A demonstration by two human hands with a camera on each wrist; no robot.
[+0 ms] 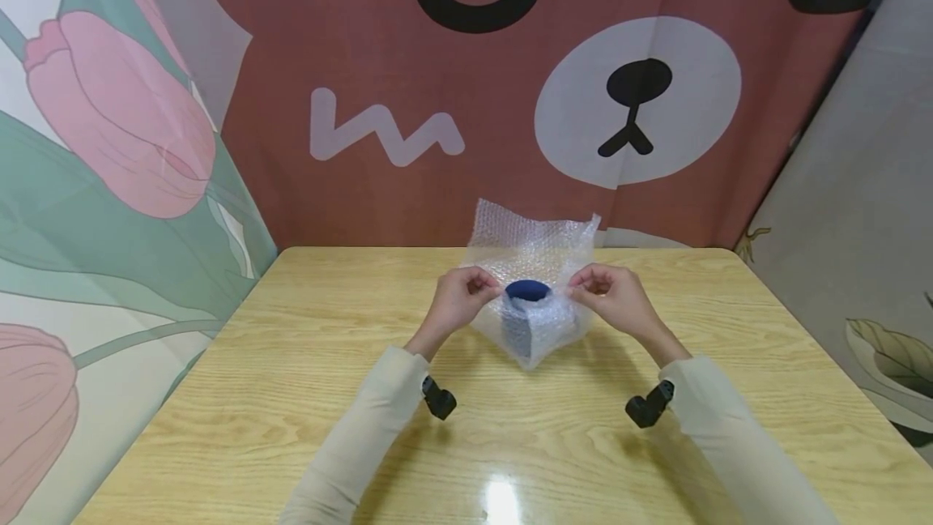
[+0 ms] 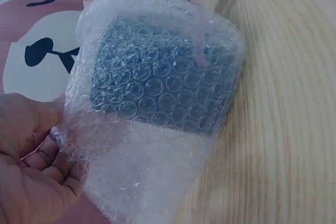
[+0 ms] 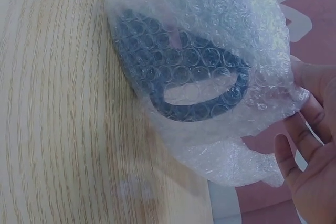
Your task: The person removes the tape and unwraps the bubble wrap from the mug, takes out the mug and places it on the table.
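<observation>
A dark blue mug [image 1: 528, 291] stands upright on the table, with a sheet of bubble wrap [image 1: 535, 237] folded around its near side and rising behind it. My left hand [image 1: 461, 298] pinches the wrap's edge left of the rim, between thumb and fingers. On the other side, my right hand [image 1: 615, 296] pinches the opposite edge of the wrap. Through the bubbles in the right wrist view, the mug's looped handle [image 3: 194, 112] shows on the right hand's side. A small strip of pinkish tape [image 2: 200, 40] lies across the wrap in the left wrist view.
The wooden table [image 1: 306, 330] runs up to a hanging cloth [image 1: 364, 209] printed with a bear face. Printed cloths also hang at both sides. Small black wrist cameras [image 1: 439, 399] sit at the sleeve cuffs.
</observation>
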